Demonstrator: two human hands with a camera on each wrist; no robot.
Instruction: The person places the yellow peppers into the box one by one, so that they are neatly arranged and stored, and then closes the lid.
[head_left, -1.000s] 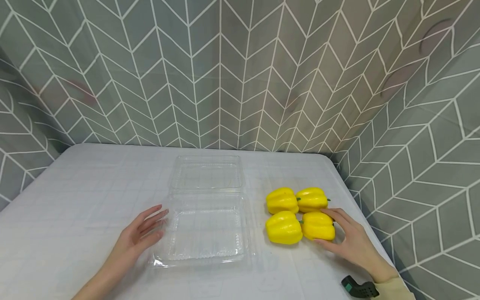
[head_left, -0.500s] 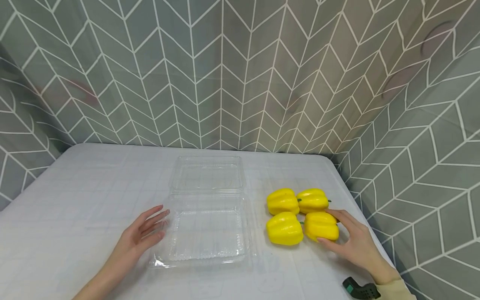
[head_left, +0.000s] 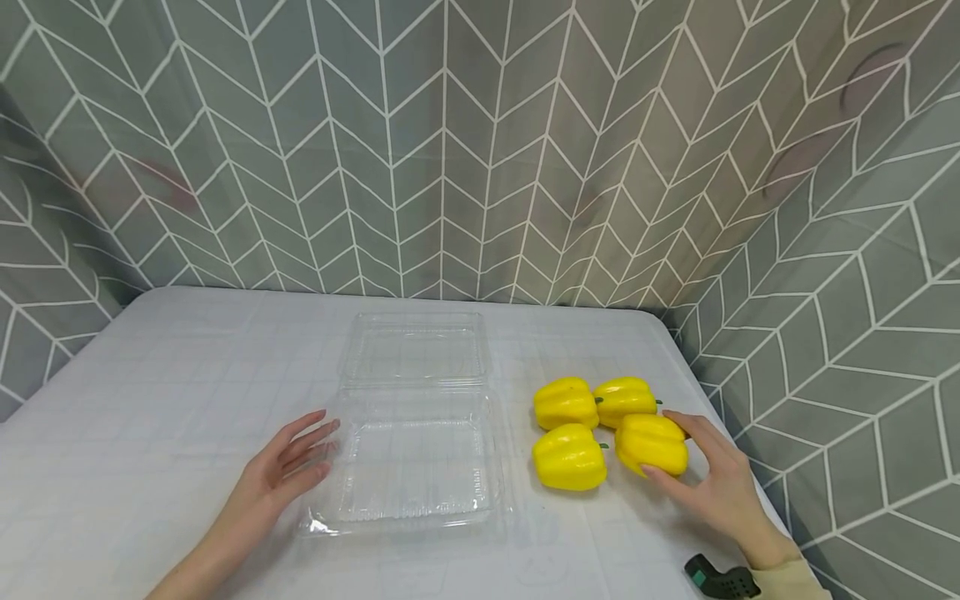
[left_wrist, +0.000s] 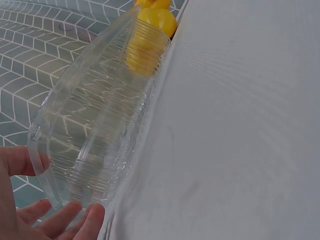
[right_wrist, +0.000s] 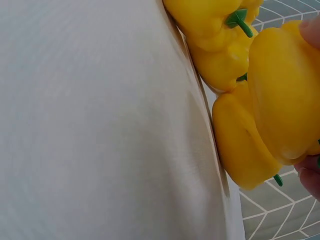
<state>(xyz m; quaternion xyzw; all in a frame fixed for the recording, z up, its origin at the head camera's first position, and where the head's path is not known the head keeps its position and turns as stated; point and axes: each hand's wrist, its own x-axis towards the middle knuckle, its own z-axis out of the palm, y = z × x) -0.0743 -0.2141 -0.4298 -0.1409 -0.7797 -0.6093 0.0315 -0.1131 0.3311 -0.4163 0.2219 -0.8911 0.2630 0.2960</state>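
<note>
My right hand [head_left: 720,487] grips a yellow bell pepper [head_left: 651,444] between thumb and fingers. In the right wrist view that pepper [right_wrist: 285,95] is raised off the white cloth, overlapping the others. Three more yellow peppers lie beside it: one at front left [head_left: 569,457], one at back left [head_left: 566,403], one at back right [head_left: 626,399]. A clear plastic clamshell box [head_left: 412,462] lies unfolded, its lid [head_left: 417,350] toward the back. Loosely spread, my left hand [head_left: 273,467] is at the box's left edge; in the left wrist view its fingertips [left_wrist: 95,215] are right at the wall.
A white cloth [head_left: 187,375] covers the table. Grey curtains with white zigzag lines [head_left: 420,167] stand behind it and along both sides. A black band [head_left: 720,577] is on the right wrist, by a beige sleeve [head_left: 787,579].
The right hand has drawn its pepper to the right and lifted it, away from the front-left one. The left hand and the box stay in place.
</note>
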